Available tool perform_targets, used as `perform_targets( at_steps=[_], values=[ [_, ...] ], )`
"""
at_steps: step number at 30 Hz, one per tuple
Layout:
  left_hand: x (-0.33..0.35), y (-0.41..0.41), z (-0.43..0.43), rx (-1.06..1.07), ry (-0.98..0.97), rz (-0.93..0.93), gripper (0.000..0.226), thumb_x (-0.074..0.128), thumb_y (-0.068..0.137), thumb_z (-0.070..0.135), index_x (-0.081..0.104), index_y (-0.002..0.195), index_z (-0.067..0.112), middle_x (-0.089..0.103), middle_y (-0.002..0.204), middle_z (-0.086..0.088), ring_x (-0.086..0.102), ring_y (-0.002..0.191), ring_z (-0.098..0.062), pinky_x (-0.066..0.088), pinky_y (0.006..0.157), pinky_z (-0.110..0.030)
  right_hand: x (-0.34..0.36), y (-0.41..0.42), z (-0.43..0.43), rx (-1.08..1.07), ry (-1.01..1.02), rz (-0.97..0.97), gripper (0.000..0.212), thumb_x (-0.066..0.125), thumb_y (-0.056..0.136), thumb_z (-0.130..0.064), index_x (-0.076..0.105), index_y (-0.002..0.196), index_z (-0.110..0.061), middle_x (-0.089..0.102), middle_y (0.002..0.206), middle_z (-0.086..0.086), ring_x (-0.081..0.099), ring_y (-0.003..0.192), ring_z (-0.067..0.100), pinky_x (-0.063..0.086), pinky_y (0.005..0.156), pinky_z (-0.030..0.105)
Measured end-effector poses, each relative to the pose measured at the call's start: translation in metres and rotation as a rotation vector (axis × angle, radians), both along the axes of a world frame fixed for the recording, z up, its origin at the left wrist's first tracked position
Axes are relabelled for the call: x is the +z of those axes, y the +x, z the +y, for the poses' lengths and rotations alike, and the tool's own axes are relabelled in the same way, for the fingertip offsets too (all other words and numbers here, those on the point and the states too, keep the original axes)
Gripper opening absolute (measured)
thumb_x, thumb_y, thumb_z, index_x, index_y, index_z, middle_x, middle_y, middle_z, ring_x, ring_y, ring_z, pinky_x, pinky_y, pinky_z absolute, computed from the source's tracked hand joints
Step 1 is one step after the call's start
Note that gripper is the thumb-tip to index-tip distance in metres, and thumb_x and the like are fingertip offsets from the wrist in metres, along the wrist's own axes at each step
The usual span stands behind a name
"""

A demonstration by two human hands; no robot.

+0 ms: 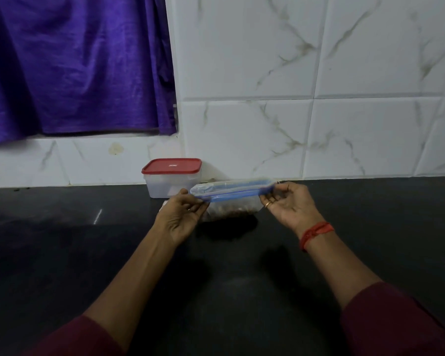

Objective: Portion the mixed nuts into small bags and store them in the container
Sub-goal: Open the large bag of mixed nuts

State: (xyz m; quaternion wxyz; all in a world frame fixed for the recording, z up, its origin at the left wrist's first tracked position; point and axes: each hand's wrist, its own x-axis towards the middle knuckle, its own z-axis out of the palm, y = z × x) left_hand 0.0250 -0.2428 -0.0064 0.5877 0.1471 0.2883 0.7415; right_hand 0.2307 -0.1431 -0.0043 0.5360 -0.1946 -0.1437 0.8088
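A clear zip bag point(233, 192) with a blue zip strip hangs just above the black counter, with brown mixed nuts point(231, 209) in its bottom. My left hand point(183, 214) pinches the left end of the strip. My right hand point(288, 204) pinches the right end, and the bag's mouth is stretched between them, slightly apart. A clear plastic container point(171, 185) with a red lid point(172, 166) on it stands behind the bag against the wall, to the left. Some clear plastic point(164, 204) shows on the counter behind my left hand, mostly hidden.
The black counter point(62, 253) runs the whole width, up to a white marble-patterned tiled wall point(319, 111). A purple curtain point(75, 65) hangs at the upper left above a tiled ledge.
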Motion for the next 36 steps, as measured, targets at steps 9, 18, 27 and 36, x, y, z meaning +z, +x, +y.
perform_targets(
  at_steps=[9, 18, 27, 36],
  values=[
    [-0.004, -0.014, -0.004, 0.337, -0.157, 1.067, 0.022, 0.076, 0.084, 0.007, 0.062, 0.100, 0.010, 0.068, 0.104, -0.014, 0.073, 0.079, -0.024, 0.062, 0.062, -0.038, -0.001, 0.003, 0.003, -0.262, 0.640, -0.945, 0.028, 0.063, 0.084, 0.006, 0.053, 0.094, -0.019, 0.054, 0.087, 0.010, 0.059, 0.068, 0.015, 0.059, 0.067, 0.033],
    [0.010, -0.014, -0.017, 0.558, -0.114, 1.932, 0.027, 0.064, 0.087, 0.011, 0.064, 0.079, 0.036, 0.065, 0.103, 0.016, 0.064, 0.085, -0.009, 0.049, 0.069, -0.031, 0.004, 0.010, -0.008, -0.533, 1.335, -1.620, 0.034, 0.056, 0.078, -0.010, 0.069, 0.076, -0.042, 0.057, 0.103, -0.015, 0.058, 0.085, 0.005, 0.051, 0.071, 0.030],
    [0.008, -0.012, -0.014, 0.427, -0.089, 1.979, 0.044, 0.074, 0.077, 0.014, 0.056, 0.110, 0.036, 0.061, 0.112, 0.013, 0.065, 0.079, -0.009, 0.055, 0.071, -0.036, 0.016, 0.017, -0.016, -0.273, 1.303, -1.927, 0.061, 0.070, 0.073, -0.028, 0.053, 0.126, -0.053, 0.044, 0.128, -0.012, 0.061, 0.101, 0.007, 0.053, 0.088, 0.038],
    [-0.006, -0.020, -0.005, 0.351, -0.127, 1.210, 0.013, 0.078, 0.083, 0.024, 0.076, 0.087, 0.012, 0.075, 0.078, -0.005, 0.074, 0.074, -0.029, 0.062, 0.070, -0.048, 0.004, 0.009, -0.008, -0.499, 0.991, -1.626, 0.023, 0.077, 0.081, -0.048, 0.071, 0.089, -0.027, 0.063, 0.066, -0.017, 0.068, 0.077, 0.008, 0.054, 0.073, 0.028]
  ],
)
